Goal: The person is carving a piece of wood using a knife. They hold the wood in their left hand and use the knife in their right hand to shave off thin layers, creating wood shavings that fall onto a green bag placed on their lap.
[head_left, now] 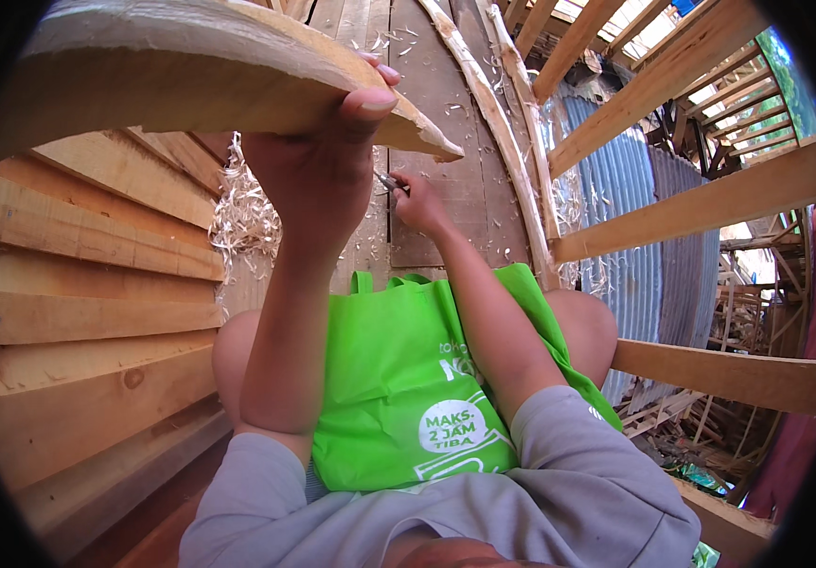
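A big curved piece of pale carved wood (209,90) is held up close to the view, running from the upper left to a narrow tip right of my fingers. My left hand (318,175) grips it near that tip, thumb on the near face and fingertips showing over the far edge. Lower down and further right, my right hand (417,203) is closed around a small knife-like tool (389,182). Its metal end points up and left, below the wood and apart from it as far as I can see. A bright green cloth bag (380,379) lies across my lap.
Stacked planks (96,312) rise on my left, with a heap of curled wood shavings (245,213) beside them. Long peeled poles (493,104) lie on the board floor (427,232) to the right. Beyond are a wooden railing (701,204) and corrugated metal sheets (630,237).
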Tool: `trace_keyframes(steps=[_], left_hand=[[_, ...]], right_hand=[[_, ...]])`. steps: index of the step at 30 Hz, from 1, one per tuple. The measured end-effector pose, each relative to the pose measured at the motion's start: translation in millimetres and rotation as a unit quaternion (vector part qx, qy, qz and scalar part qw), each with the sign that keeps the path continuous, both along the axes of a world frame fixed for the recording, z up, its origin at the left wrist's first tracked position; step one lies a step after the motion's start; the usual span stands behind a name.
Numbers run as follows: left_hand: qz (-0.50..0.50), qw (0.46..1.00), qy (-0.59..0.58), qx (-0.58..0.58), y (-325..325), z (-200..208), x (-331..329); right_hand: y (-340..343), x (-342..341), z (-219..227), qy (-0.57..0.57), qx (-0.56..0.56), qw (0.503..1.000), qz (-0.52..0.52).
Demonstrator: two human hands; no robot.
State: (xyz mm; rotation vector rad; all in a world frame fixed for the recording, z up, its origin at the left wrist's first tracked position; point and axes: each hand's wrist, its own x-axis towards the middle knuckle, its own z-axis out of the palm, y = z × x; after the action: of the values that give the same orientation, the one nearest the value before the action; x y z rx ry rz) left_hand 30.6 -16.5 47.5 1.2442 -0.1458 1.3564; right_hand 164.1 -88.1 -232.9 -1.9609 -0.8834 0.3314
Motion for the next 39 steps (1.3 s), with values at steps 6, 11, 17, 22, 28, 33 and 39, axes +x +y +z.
trace_keyframes(steps=[6, 11, 17, 22, 28, 33, 39], left_hand=[[0.015, 1.000, 0.005, 0.000, 10, -5, -6], [-0.011, 0.999, -0.003, -0.044, 0, 0, 1], [-0.005, 0.997, 0.033, -0.070, -3, -2, -8], [0.011, 0.994, 0.090, -0.056, -9, 1, -12], [0.003, 0.997, 0.064, -0.051, -8, 1, -10], [0.048, 0.996, 0.076, -0.028, 1, -2, -15], [0.057, 0.996, 0.069, -0.029, -1, -1, -5]], right_hand=[[-9, -27, 21, -0.237, -0.169, 0.952, -0.096], [-18, -40, -18, -0.118, -0.231, 0.954, -0.147], [-17, -69, 29, -0.042, -0.163, 0.982, 0.083], [-23, -69, 34, -0.065, -0.185, 0.980, 0.034], [-17, -81, 24, -0.079, -0.185, 0.979, 0.028], [-13, -102, 57, -0.074, -0.332, 0.935, 0.097], [-10, -104, 14, -0.035, -0.139, 0.983, 0.115]])
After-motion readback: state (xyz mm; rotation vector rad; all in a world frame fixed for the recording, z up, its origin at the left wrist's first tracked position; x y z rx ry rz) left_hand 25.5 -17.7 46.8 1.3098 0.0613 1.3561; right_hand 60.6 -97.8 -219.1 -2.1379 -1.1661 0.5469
